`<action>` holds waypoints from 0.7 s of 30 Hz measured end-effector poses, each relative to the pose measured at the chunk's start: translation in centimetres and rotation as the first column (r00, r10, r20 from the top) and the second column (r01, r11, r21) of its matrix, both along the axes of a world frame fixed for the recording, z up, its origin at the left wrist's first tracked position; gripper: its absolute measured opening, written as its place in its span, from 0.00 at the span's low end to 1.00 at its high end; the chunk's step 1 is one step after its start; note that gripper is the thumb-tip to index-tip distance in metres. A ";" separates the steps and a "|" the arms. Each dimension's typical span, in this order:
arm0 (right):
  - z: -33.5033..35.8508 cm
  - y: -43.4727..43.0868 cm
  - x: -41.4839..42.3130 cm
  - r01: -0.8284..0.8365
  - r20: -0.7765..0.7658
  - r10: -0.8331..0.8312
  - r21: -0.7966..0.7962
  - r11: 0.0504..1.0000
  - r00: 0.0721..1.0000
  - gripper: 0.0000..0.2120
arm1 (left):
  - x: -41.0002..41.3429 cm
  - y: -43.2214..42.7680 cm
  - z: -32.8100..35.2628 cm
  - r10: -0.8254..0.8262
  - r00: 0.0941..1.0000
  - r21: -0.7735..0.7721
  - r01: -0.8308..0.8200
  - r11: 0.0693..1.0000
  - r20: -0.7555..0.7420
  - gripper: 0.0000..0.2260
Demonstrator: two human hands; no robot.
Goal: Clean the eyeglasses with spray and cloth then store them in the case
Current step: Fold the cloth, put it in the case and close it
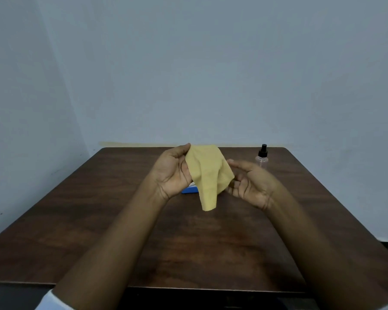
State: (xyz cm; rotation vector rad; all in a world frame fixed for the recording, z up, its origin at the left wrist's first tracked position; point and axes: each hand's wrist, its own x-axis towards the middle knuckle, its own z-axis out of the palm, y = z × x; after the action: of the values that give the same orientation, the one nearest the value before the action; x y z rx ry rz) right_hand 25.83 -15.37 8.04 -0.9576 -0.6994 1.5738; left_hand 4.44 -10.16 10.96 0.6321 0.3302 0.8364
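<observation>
Forearms (121, 231) are raised over the counter (43, 238), and the cloth (207, 173) is pinched by the left hand (171, 173), probably to be spread for wiping, beside the blurred right hand (249, 184), whose grip cannot be told; eyeglasses are not seen.

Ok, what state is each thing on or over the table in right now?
yellow cloth: held above the table, hanging loose
left hand: holds the cloth's top
right hand: at the cloth's edge, blurred, hold unclear
spray bottle: upright, untouched
blue object: on table, mostly hidden
</observation>
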 end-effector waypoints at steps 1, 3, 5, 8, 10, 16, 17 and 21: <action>-0.8 0.0 -0.2 -0.009 0.024 0.010 -0.039 0.999 1.000 0.11 | 0.0 0.0 -0.1 -0.007 1.000 -0.008 0.007 1.000 -0.001 0.18; -2.0 -0.3 -0.6 -0.075 0.006 0.076 -0.095 0.993 0.997 0.19 | -0.2 0.0 0.0 -0.019 1.000 -0.014 0.019 1.000 -0.001 0.18; -2.9 -0.6 -0.8 -0.154 0.028 0.158 -0.107 0.982 0.987 0.30 | -0.5 0.2 0.0 -0.043 0.999 -0.020 0.043 0.999 -0.008 0.19; -3.2 -0.7 -1.1 -0.211 0.096 0.210 -0.006 0.978 0.973 0.42 | -0.9 0.7 0.1 -0.057 0.997 -0.032 0.056 0.998 -0.048 0.19; -2.7 -0.9 -1.4 -0.204 0.065 0.200 0.078 0.976 0.978 0.45 | -1.0 1.1 0.0 -0.042 0.995 -0.045 0.038 0.998 -0.089 0.17; -2.1 -1.0 -1.5 -0.041 -0.033 0.049 0.210 0.977 0.998 0.19 | -1.7 1.7 -0.6 -0.005 0.982 -0.050 -0.005 0.999 -0.189 0.19; -1.9 -0.9 -1.4 -0.036 -0.026 0.042 0.209 0.977 0.999 0.18 | -1.9 1.8 -0.9 0.001 0.977 -0.044 -0.010 0.999 -0.214 0.19; -0.9 -0.5 -1.7 0.034 0.009 -0.036 0.168 0.985 0.999 0.06 | -2.7 2.4 -1.9 -0.051 0.960 -0.056 0.036 0.998 -0.274 0.24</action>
State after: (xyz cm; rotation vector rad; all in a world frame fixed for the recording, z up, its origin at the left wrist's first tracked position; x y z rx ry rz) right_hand 24.08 -15.91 7.16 -0.8507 -0.8063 1.4549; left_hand 1.77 -7.75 9.06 0.7073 0.5867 0.6956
